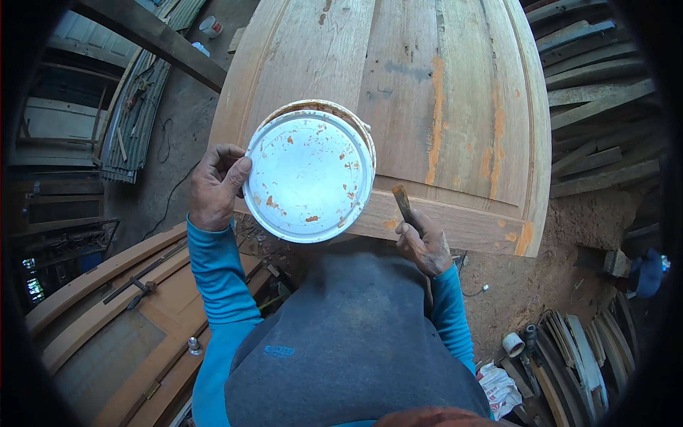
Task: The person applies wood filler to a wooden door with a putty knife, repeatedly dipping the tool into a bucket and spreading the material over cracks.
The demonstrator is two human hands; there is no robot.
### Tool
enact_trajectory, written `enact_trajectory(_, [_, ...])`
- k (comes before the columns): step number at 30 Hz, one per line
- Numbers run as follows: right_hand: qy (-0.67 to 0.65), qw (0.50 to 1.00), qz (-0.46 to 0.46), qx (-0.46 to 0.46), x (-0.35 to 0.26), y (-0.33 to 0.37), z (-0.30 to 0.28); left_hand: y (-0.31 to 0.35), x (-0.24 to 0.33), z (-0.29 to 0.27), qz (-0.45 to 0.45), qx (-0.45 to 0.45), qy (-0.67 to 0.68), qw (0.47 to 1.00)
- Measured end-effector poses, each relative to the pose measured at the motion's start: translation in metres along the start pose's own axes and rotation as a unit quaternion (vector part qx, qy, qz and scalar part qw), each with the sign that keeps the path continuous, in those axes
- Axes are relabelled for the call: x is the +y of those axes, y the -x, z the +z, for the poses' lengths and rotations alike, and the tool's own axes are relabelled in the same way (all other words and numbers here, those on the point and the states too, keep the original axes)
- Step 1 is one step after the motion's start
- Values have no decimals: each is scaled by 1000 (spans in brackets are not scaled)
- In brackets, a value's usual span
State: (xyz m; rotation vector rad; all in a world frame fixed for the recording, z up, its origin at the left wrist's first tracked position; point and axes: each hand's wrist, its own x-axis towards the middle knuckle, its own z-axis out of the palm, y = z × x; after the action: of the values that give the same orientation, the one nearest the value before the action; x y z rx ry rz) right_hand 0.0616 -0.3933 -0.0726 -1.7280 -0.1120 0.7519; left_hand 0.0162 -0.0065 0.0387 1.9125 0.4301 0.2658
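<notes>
My left hand (219,186) is closed on the left edge of a round white lid (306,174), thumb on its face. Orange-brown flecks dot the lid. Behind it, the pale rim of a tub (365,132) shows at the top and right; the rest of the tub is hidden. In my closed right hand (428,248) is a putty knife (403,202), its tip pointing up and smeared orange-brown. Both hands are over the near edge of a large panelled wooden door (398,92). Streaks of orange filler (436,117) run along its joints, with smaller patches at the near right corner.
At the lower left lies another wooden door (156,313) with a clamp (142,288) on it. Stacked boards (605,107) line the right side. Corrugated sheets (139,114) and a small white bucket (210,27) are at the far left. A white cup (512,345) stands lower right.
</notes>
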Motion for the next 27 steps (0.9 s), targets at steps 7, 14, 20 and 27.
enact_trajectory(7, [-16, 996, -66, 55, -37, -6, 10, 0, 7, -6, 46, 3, -1, 999])
enact_trajectory(14, [-82, 989, -114, 45, -56, -20, 21, 14, -13, -1, 7, 75, 70, 995])
enact_trajectory(20, [-71, 976, -189, 77, -66, -20, 20, 43, -9, 12, -13, 60, 124, 990])
enact_trajectory(27, [56, 947, -308, 77, -75, -29, 15, 49, 7, 24, 56, 185, 195, 962])
